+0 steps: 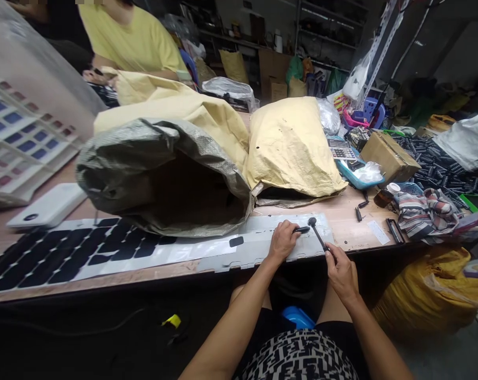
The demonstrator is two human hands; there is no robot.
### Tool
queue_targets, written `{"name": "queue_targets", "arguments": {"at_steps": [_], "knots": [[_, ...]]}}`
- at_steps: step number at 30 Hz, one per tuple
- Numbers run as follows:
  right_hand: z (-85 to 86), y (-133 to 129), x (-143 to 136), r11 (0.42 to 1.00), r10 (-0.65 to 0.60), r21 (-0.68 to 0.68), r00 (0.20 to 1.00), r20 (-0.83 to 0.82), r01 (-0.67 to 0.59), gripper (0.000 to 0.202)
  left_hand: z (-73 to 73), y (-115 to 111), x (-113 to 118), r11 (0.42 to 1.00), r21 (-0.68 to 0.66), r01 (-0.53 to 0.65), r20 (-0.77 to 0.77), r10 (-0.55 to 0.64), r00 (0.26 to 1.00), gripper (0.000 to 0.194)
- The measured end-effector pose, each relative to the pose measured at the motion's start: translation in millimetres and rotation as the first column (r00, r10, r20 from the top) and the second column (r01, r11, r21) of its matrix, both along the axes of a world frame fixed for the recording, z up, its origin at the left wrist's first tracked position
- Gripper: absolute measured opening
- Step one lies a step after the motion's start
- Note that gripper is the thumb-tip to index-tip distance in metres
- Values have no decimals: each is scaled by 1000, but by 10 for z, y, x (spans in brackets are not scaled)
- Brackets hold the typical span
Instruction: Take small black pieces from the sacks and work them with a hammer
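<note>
My left hand (283,241) is closed on a small black part (302,229) over the grey board (258,231) at the table's front edge. In my right hand (341,268) is the handle of a hammer-like tool (318,235). Its dark round head is up and to the left of that hand, just right of the black part's tip. A small dark pad (236,241) lies left of my left hand. Further left, sheets with black panels (57,256) lie flat, partly under a large open sack (116,174) whose inside is dark.
A second yellow sack (294,142) lies behind the board. To the right are a cardboard box (389,157), a blue tray (360,180), a brown bottle (383,196), striped cloth (424,214) and many black parts (440,163). A person in yellow (132,42) sits across the table.
</note>
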State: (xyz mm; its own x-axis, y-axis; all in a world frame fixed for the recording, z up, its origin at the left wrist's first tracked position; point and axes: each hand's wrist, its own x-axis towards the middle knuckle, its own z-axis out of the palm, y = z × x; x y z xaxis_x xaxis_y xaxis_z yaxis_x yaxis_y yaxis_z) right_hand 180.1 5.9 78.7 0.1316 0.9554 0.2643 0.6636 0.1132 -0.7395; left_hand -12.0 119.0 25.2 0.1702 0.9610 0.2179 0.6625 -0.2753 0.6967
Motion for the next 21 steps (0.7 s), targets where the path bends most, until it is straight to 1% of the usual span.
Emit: {"name": "queue_targets", "arguments": {"at_steps": [4,7,11,15,18,20,21], "knots": [[-73,13,17,999,-13,-30,1000,20,14,35,1,7,5,1000,-6,-3,1,3,1000,14],[-51,24,-7,999,-16,-32,1000,12,16,35,4,7,6,1000,-11,-5,6,5,1000,14],[-11,-2,-112,999,34,-12,999,15,-34,34,9,5,5,1000,-13,-8,13,8,1000,15],[-62,15,-139,996,77,-41,996,44,-75,34,25,10,5,1000,-25,-11,14,11,1000,15],[-73,179,-21,1000,11,-25,993,121,-8,34,40,8,5,1000,-22,-12,12,12,1000,16],[-47,379,109,996,-77,-19,970,230,84,36,48,-2,4,1000,-17,-18,5,18,1000,16],[-32,499,180,989,-137,-15,944,301,148,37,50,-7,3,1000,-17,-18,1,18,1000,15]]}}
